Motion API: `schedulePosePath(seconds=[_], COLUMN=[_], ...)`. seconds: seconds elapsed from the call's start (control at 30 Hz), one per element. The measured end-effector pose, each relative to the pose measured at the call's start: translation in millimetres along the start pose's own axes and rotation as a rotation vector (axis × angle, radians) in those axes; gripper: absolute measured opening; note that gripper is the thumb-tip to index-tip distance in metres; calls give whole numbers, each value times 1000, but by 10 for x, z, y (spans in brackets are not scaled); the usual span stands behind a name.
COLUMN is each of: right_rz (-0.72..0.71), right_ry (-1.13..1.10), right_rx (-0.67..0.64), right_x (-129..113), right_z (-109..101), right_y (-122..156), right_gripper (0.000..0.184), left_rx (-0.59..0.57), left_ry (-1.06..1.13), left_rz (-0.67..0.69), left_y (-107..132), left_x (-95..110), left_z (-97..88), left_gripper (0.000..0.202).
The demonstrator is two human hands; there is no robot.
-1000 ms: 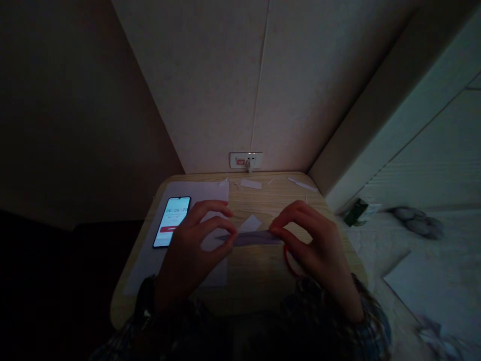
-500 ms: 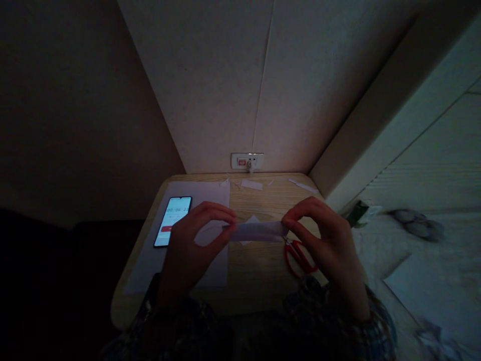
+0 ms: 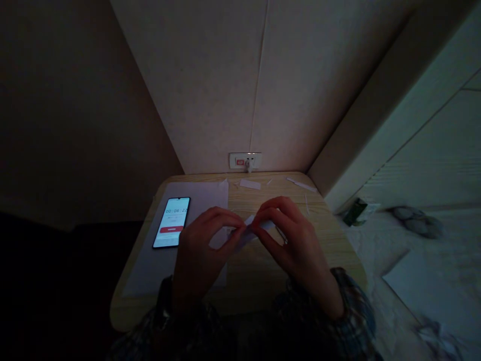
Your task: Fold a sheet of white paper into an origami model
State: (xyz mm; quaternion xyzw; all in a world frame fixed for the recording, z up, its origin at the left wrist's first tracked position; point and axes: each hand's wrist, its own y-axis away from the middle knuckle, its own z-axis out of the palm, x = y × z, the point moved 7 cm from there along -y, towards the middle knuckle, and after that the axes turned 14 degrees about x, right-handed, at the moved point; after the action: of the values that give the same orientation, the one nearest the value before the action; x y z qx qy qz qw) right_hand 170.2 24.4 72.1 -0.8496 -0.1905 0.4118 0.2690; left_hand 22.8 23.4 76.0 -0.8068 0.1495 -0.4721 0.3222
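The left hand [image 3: 203,245] and right hand [image 3: 295,243] have drawn together, fingertips now almost meeting. The paper strip [image 3: 251,226], earlier stretched long between them, sits bunched short between the fingertips

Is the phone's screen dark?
No, the phone, left of the left hand that pinches a paper strip, shows a lit screen with digits and a red bar.

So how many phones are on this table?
1. The phone lies screen-up and lit on a white sheet at the left of the table. The left hand and right hand, pinching a paper strip between them, hide some of it.
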Motion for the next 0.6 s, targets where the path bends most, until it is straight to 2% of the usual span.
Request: schedulePosePath(seconds=[0.17,0.3,0.37,0.47,0.53,0.6], right_rz=[-18,-9,50,200,230,304], right_ry=[-32,-67,-24,-35,-79,-219], right_rx=[-19,8,107,273,271,194], right_x=[-35,85,243,477,516,520], right_z=[-16,-151,-293,-458,-418,-276], right_y=[-36,-56,-47,10,35,42], right_gripper=[5,10,10,9,4,19], left_rx=[-5,43,99,197,193,144], left_ry=[40,-2,-50,23,99,160], left_rz=[33,-6,-105,-307,-404,-465], left_y=[-26,-45,-57,-57,-51,-45], left_x=[42,-9,-114,-290,-352,-358], left_z=[-25,-182,-310,-452,-434,-349], left_gripper=[15,13,15,15,14,12])
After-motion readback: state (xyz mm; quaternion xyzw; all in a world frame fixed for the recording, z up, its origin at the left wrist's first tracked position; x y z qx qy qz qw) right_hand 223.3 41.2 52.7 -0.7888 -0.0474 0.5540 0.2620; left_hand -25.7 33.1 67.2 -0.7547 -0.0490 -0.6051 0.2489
